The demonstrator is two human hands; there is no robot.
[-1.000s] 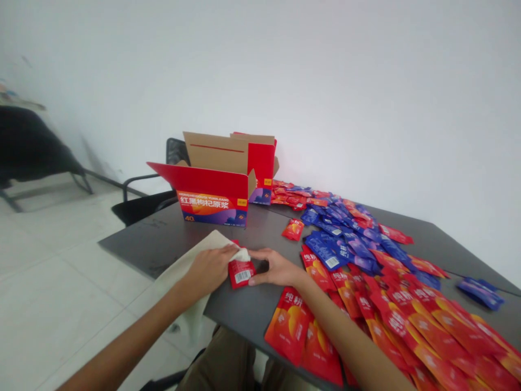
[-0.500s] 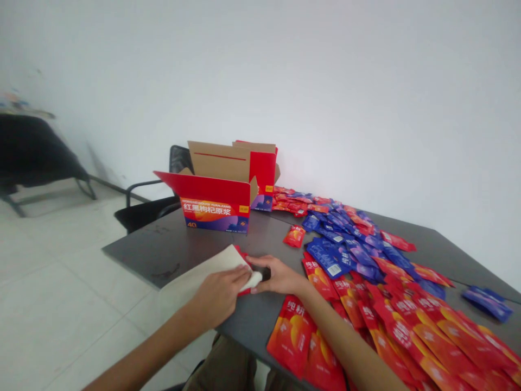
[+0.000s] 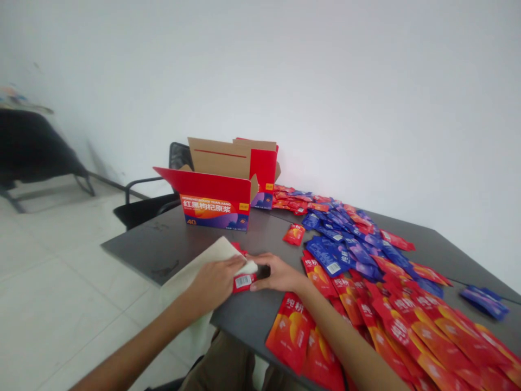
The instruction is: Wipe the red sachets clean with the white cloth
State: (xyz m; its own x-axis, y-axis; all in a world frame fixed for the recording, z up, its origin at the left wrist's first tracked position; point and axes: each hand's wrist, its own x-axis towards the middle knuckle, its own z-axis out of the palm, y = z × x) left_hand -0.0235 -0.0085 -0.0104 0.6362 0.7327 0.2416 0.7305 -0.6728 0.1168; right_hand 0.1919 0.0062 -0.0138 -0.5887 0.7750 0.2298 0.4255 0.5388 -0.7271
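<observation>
My left hand [image 3: 214, 281] lies palm down with the fingers stretched forward, pressing a cream cloth [image 3: 215, 252] onto a small red sachet [image 3: 243, 283]. The sachet sits just beyond my fingertips with its white barcode label facing up, and a fold of the cloth covers its far corner. My right hand [image 3: 279, 274] is curved and narrow, its fingertips [image 3: 253, 287] at the sachet's right edge, though I cannot tell whether they grip it. Something dark beside that palm is too unclear to name. Both hands work near the edge of a dark grey bench [image 3: 154, 252], and the cloth hangs over it toward me. To my right spread overlapping large red sachets [image 3: 290, 334], with blue sachets [image 3: 328, 255] and one loose small red packet [image 3: 293, 234] farther off. At the far side stands an open red carton [image 3: 215, 212], its flaps up.
</observation>
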